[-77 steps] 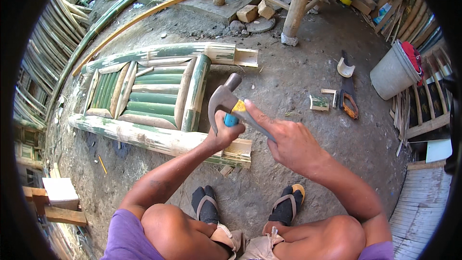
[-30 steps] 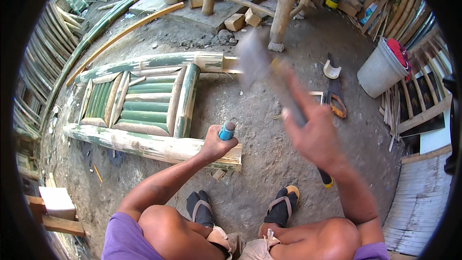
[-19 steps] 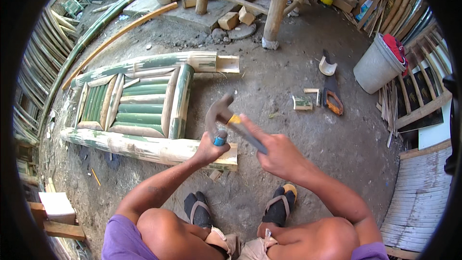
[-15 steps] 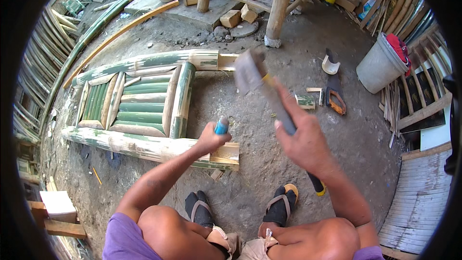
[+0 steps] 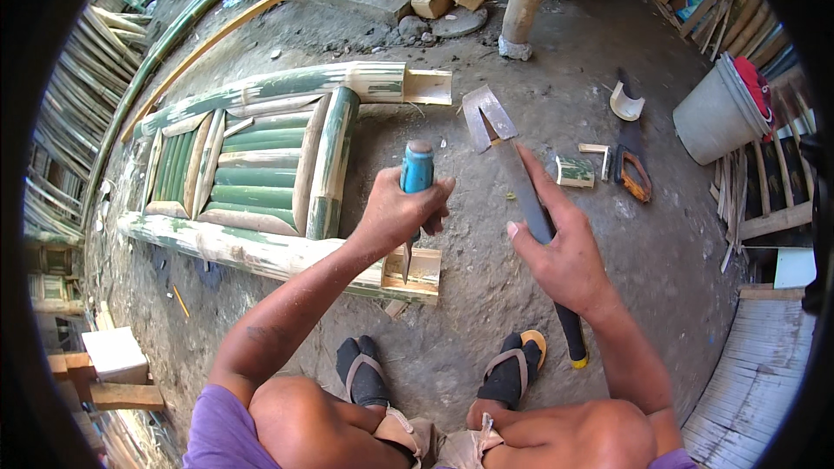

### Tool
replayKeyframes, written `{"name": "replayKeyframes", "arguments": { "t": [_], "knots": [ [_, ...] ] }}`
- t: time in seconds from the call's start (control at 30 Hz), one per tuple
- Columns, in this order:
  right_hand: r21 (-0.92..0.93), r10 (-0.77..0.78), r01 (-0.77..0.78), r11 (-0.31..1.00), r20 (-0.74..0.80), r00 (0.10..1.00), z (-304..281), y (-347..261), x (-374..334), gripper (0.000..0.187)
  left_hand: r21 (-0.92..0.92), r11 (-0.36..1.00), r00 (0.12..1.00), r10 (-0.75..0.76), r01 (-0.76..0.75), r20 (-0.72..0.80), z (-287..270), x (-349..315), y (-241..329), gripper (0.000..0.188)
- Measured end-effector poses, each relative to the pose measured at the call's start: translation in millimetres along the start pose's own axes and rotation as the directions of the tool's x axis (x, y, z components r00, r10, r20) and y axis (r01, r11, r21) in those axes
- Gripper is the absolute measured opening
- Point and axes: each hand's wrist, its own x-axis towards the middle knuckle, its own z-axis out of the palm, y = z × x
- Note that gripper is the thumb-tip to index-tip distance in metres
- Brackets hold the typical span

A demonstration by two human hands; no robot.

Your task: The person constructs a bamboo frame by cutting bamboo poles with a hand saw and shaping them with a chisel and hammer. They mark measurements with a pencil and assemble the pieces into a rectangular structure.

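Observation:
My left hand (image 5: pixel 404 208) is closed round the blue handle of a chisel (image 5: pixel 418 167). Its blade points down over the pale, cut-open end of the near bamboo pole (image 5: pixel 261 258); whether the tip touches cannot be told. My right hand (image 5: pixel 566 265) grips a hammer (image 5: pixel 519 191) by its shaft. This tool has a broad flat metal head with a V-shaped notch, a grey shaft and a black grip with a yellow end. Both poles belong to a green bamboo frame (image 5: pixel 327 165) with slatted panels, lying on the ground. The far pole (image 5: pixel 261 95) also has a cut-open end.
Right of the hammer lie a short bamboo piece (image 5: pixel 574 172), a handsaw (image 5: pixel 632 172) and a curved bamboo offcut (image 5: pixel 626 102). A grey bucket (image 5: pixel 717 113) with red cloth stands farther right. Wooden posts (image 5: pixel 526 9) rise at the back. A pencil (image 5: pixel 181 300) lies at left.
My left hand has lifted the chisel up from the pole's end, so its blade now shows. The hammer, blurred before, has shifted slightly right and is now sharp.

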Motion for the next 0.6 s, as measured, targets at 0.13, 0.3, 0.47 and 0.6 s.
{"name": "replayKeyframes", "arguments": {
  "t": [0.13, 0.3, 0.47, 0.6],
  "knots": [
    [0.061, 0.046, -0.05, 0.997, 0.059, 0.997, 3, 4, 7, 0.075, 0.27, 0.955, 0.986, 0.148, -0.123, -0.075, 4, -5, -14, 0.037],
    [0.02, 0.095, -0.098, 0.995, 0.116, 0.989, 6, 14, 7, 0.076, 0.251, 0.963, 0.995, 0.101, -0.094, -0.017, -1, -3, -37, 0.031],
    [-0.058, -0.044, 0.045, 0.997, 0.018, 0.999, -19, -6, 11, 0.075, 0.159, 0.987, 1.0, 0.012, -0.009, -0.018, -8, 2, -41, 0.027],
    [-0.016, -0.122, 0.121, 0.993, -0.158, 0.98, -18, -22, 29, 0.074, 0.139, 0.99, 0.999, 0.021, -0.017, -0.032, -12, 3, -46, 0.027]
  ]
}}
